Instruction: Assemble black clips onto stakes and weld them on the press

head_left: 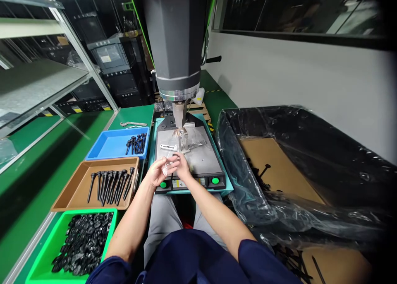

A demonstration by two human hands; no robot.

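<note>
Head view: hands [183,167] near flat metal plate [204,152].

This looks a factory workshop, as shown by the press machine [175,35] with green push buttons [215,180], parts trays [77,188] and stacked storage crates [110,56].

Wearing dark navy-blue cloth top [192,255], plain, softly creased at front. Cut with short, loose navy sleeves [110,269], hems near elbows. Dressed below in light grey cloth trousers [164,217], wrinkled over thighs. Bare from hems to fingers [174,164]. Small navy loop or fold [141,277] beside left sleeve, unclear which.
</note>
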